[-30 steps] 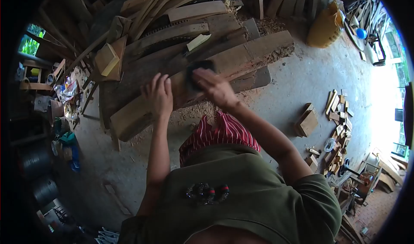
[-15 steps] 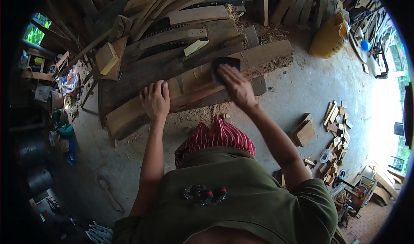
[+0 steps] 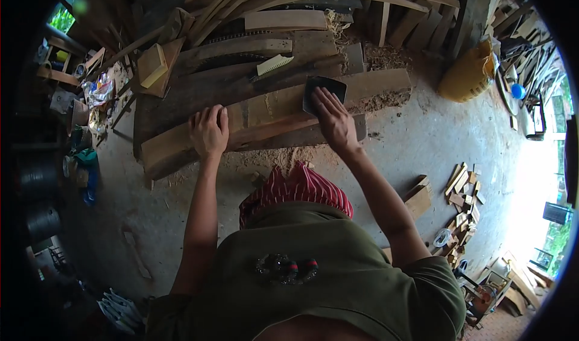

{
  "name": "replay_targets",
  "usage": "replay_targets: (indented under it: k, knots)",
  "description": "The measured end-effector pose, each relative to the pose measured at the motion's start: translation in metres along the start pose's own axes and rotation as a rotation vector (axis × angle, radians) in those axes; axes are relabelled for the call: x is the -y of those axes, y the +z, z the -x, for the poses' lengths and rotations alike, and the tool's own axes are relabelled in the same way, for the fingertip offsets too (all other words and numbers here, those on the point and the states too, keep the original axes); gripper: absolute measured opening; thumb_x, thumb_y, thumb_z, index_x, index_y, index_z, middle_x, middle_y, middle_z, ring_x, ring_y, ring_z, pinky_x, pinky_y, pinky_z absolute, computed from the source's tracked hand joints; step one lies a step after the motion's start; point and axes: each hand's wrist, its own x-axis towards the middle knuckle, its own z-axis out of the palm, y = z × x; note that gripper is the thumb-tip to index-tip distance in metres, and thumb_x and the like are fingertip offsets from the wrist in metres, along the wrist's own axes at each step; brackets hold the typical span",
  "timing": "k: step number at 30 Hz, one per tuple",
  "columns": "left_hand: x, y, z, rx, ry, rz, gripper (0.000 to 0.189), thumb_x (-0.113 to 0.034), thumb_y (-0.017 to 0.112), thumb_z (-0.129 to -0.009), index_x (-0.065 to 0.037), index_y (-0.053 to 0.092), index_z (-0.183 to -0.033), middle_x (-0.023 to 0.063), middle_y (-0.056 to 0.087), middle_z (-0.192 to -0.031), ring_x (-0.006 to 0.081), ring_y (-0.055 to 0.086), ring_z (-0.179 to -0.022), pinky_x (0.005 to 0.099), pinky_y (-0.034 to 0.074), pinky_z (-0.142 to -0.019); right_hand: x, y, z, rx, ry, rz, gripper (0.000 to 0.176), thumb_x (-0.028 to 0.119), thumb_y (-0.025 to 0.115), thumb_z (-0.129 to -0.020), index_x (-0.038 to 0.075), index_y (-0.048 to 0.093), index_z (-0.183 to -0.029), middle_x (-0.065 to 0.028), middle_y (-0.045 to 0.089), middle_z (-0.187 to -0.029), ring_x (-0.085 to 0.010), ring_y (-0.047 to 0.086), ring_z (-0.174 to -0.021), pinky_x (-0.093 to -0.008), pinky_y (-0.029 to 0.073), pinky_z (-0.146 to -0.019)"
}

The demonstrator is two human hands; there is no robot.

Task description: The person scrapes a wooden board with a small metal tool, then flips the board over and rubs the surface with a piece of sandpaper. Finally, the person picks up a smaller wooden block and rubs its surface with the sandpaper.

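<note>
A long, slightly curved wooden plank (image 3: 274, 107) lies across the low work surface in front of me, with rough bark along part of its right-hand near edge. My left hand (image 3: 209, 133) grips the plank left of its middle, fingers over the far edge. My right hand (image 3: 336, 124) presses a black sheet of sandpaper (image 3: 310, 95) onto the plank's upper face, right of the middle. The fingers lie along the sheet and cover part of it; its underside is hidden. Behind the plank lies a pale yellow notched strip (image 3: 275, 65).
Curved wooden pieces (image 3: 286, 20) are stacked at the back. Shavings (image 3: 271, 158) lie on the floor near my feet. A yellow sack (image 3: 465, 75) stands at the back right, and wood offcuts (image 3: 461, 202) are scattered on the right.
My right hand and the sandpaper have shifted slightly right along the plank. My left hand stays on the plank. The whole view has tilted a little.
</note>
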Motion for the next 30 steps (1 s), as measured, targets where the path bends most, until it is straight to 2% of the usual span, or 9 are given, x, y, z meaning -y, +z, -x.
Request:
replay_targets:
  k: [7, 10, 14, 17, 21, 24, 27, 28, 30]
  knots:
    - [-0.001, 0.000, 0.001, 0.008, -0.026, -0.020, 0.022, -0.031, 0.054, -0.098, -0.014, 0.068, -0.100, 0.0054, 0.068, -0.093, 0.0282, 0.063, -0.089, 0.0430, 0.045, -0.090, -0.184, -0.063, 0.006, -0.233, 0.416, 0.271, 0.045, 0.005, 0.056, -0.088, 0.005, 0.060, -0.133, -0.0163, 0.062, -0.134, -0.0310, 0.053, -0.132, -0.0429, 0.041, -0.113]
    - [0.000, 0.001, 0.000, 0.015, -0.029, -0.011, 0.022, -0.032, 0.054, -0.098, -0.014, 0.068, -0.100, 0.0053, 0.068, -0.092, 0.0283, 0.063, -0.089, 0.0429, 0.045, -0.091, -0.150, -0.024, 0.005, -0.253, 0.344, 0.236, 0.044, 0.004, 0.055, -0.088, 0.005, 0.061, -0.132, -0.0161, 0.060, -0.137, -0.0321, 0.053, -0.132, -0.0451, 0.041, -0.113]
    - [0.001, 0.001, 0.000, 0.001, -0.025, -0.004, 0.022, -0.031, 0.054, -0.098, -0.014, 0.068, -0.100, 0.0050, 0.068, -0.092, 0.0280, 0.063, -0.090, 0.0428, 0.045, -0.093, 0.005, 0.017, 0.002, -0.070, 0.085, -0.094, 0.047, -0.002, 0.054, -0.086, 0.004, 0.060, -0.132, -0.0151, 0.056, -0.143, -0.0332, 0.052, -0.133, -0.0447, 0.040, -0.113]
    - [0.001, 0.005, 0.000, 0.003, -0.020, 0.003, 0.022, -0.031, 0.054, -0.098, -0.014, 0.068, -0.100, 0.0051, 0.068, -0.092, 0.0278, 0.063, -0.090, 0.0426, 0.045, -0.094, -0.007, 0.018, 0.010, 0.029, -0.094, -0.061, 0.052, -0.003, 0.052, -0.086, 0.005, 0.057, -0.137, -0.0143, 0.056, -0.143, -0.0321, 0.052, -0.134, -0.0443, 0.040, -0.114]
    - [0.002, 0.005, 0.002, -0.019, -0.022, 0.016, 0.022, -0.031, 0.055, -0.097, -0.014, 0.069, -0.100, 0.0050, 0.069, -0.093, 0.0278, 0.063, -0.090, 0.0421, 0.045, -0.094, -0.136, -0.043, 0.020, -0.179, 0.243, 0.081, 0.047, -0.001, 0.052, -0.089, 0.005, 0.057, -0.135, -0.0163, 0.061, -0.135, -0.0316, 0.054, -0.131, -0.0418, 0.041, -0.113]
    - [0.001, 0.003, 0.001, -0.004, -0.027, -0.005, 0.021, -0.030, 0.055, -0.098, -0.014, 0.069, -0.100, 0.0049, 0.069, -0.093, 0.0277, 0.063, -0.089, 0.0414, 0.045, -0.093, -0.175, -0.055, 0.022, -0.246, 0.263, 0.396, 0.042, 0.002, 0.059, -0.089, 0.004, 0.058, -0.131, -0.0150, 0.062, -0.132, -0.0306, 0.057, -0.125, -0.0421, 0.045, -0.108]
    - [0.001, 0.005, 0.002, -0.054, -0.021, -0.009, 0.021, -0.030, 0.055, -0.097, -0.014, 0.069, -0.100, 0.0048, 0.069, -0.092, 0.0276, 0.063, -0.089, 0.0410, 0.046, -0.093, -0.131, -0.006, 0.023, -0.373, 0.066, 0.230, 0.051, 0.008, 0.053, -0.096, 0.007, 0.044, -0.146, -0.0146, 0.052, -0.146, -0.0303, 0.050, -0.136, -0.0437, 0.038, -0.114]
    - [0.000, 0.005, 0.002, -0.057, -0.022, -0.010, 0.021, -0.030, 0.055, -0.097, -0.014, 0.069, -0.100, 0.0048, 0.069, -0.092, 0.0276, 0.063, -0.089, 0.0410, 0.046, -0.093, -0.089, 0.001, 0.016, -0.309, -0.007, -0.056, 0.049, 0.010, 0.056, -0.095, 0.005, 0.048, -0.143, -0.0146, 0.053, -0.145, -0.0299, 0.049, -0.137, -0.0448, 0.037, -0.115]
    - [0.000, 0.002, 0.002, -0.018, -0.033, -0.011, 0.021, -0.029, 0.055, -0.097, -0.014, 0.069, -0.100, 0.0048, 0.069, -0.093, 0.0276, 0.064, -0.090, 0.0411, 0.046, -0.094, -0.009, 0.021, 0.011, -0.083, 0.045, -0.058, 0.038, 0.006, 0.047, -0.096, 0.005, 0.062, -0.131, -0.0135, 0.054, -0.145, -0.0308, 0.055, -0.130, -0.0458, 0.039, -0.115]
